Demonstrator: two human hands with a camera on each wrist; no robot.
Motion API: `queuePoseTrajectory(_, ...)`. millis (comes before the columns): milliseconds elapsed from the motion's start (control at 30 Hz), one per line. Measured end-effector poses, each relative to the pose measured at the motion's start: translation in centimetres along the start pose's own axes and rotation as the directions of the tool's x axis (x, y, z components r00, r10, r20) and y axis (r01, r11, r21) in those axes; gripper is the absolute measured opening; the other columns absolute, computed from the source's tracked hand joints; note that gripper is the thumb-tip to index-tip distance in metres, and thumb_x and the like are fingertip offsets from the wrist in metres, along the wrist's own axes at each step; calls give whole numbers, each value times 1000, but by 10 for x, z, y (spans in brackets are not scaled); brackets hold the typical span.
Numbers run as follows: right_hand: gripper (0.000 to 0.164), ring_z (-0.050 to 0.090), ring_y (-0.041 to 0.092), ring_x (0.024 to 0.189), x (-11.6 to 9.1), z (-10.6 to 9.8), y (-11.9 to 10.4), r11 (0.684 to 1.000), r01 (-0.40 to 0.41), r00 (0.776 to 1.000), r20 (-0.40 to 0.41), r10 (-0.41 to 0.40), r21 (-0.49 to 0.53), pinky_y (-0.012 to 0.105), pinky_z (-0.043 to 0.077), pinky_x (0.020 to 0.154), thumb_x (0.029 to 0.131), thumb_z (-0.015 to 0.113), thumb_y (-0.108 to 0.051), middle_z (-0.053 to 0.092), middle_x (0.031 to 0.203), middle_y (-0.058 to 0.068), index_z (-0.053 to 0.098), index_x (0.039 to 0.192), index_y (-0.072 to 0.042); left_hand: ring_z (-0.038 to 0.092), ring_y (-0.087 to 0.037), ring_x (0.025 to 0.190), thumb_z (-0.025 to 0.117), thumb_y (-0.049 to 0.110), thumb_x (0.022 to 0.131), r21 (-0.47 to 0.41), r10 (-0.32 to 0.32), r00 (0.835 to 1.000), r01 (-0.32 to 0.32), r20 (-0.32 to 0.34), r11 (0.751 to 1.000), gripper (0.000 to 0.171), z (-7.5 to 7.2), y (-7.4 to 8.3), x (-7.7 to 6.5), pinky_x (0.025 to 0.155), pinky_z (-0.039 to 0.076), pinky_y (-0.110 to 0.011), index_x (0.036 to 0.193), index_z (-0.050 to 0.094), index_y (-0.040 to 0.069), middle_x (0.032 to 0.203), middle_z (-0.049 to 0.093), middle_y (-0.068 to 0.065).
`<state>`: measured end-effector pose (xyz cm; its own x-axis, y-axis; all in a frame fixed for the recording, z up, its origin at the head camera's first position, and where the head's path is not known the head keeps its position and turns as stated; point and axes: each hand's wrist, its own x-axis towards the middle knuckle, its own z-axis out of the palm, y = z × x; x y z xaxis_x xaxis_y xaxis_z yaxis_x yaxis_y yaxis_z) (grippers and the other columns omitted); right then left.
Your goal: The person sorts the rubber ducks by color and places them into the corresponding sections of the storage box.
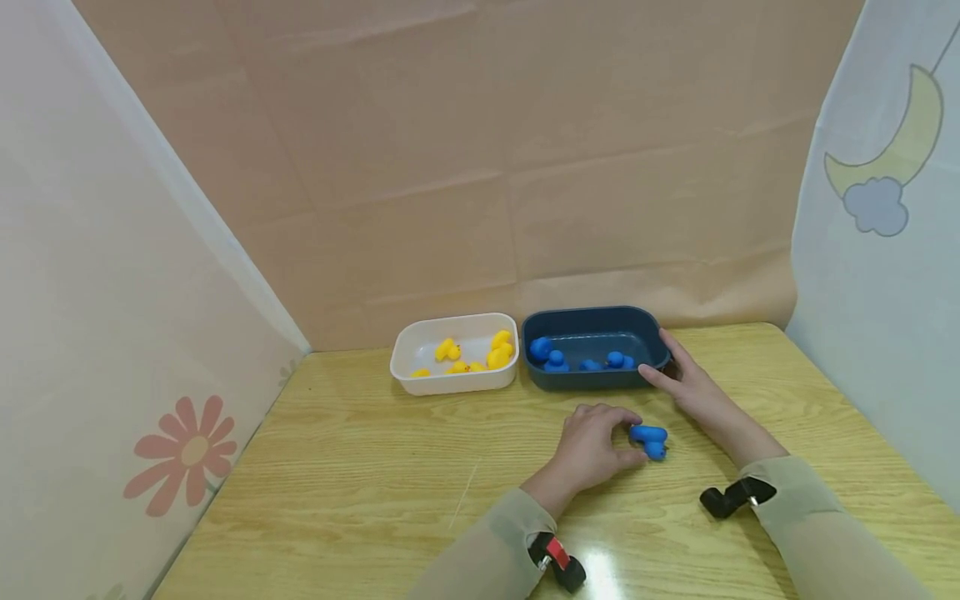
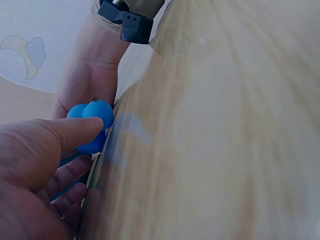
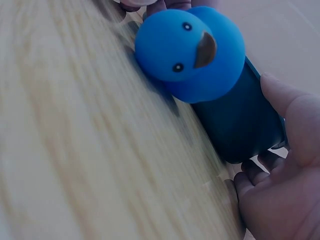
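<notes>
A blue rubber duck (image 1: 649,435) lies tipped over on the wooden table; its eyes and dark beak face the right wrist view. My left hand (image 1: 592,446) curves around it, the index finger at its body and the thumb by its head; the left wrist view hides the index fingertip. My right hand (image 1: 703,398) holds the right end of a dark blue bin (image 1: 588,381), thumb at the front corner and fingers at the rear. Several blue ducks (image 1: 556,361) lie inside that bin.
Left of the dark bin stands a white bin (image 1: 450,384) with several yellow ducks (image 1: 497,358) in it. Behind both bins hangs a tan backdrop (image 1: 450,167). Pale cloths with printed pictures border the wooden table (image 1: 360,483) on both sides.
</notes>
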<state>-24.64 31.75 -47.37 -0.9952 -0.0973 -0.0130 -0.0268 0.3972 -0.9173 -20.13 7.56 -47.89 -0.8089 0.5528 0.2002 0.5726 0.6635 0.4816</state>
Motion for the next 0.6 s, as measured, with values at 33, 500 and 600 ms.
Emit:
queuePoseTrajectory(33, 99, 2, 61, 162, 0, 0, 0, 1000, -1, 1000, 0, 1, 1, 79, 10, 126, 115, 61, -43, -13, 181, 27, -14, 177, -27, 57, -2, 119, 90, 45, 94, 0, 0, 1000, 0, 0, 1000, 45, 0, 0, 0, 100, 44, -24, 135, 77, 31, 131, 71, 22)
queuePoseTrajectory(500, 98, -1, 61, 162, 3, 0, 0, 1000, 1, 1000, -1, -1, 11, 78, 8, 127, 115, 61, -41, -16, 181, 24, -14, 177, -28, 55, 3, 100, 85, 39, 101, -59, -39, 999, 39, -3, 998, 19, 1, -1, 5, 90, 41, -21, 118, 80, 31, 107, 72, 24)
queuePoseTrajectory(600, 100, -1, 60, 163, 1, 0, 0, 1000, -1, 1000, 1, 1, 8, 78, 9, 127, 114, 62, -44, -15, 181, 24, -14, 177, -29, 56, 3, 98, 85, 37, 101, -81, -22, 1000, 21, -12, 996, 16, 0, -2, 4, 90, 41, -21, 115, 80, 30, 103, 72, 24)
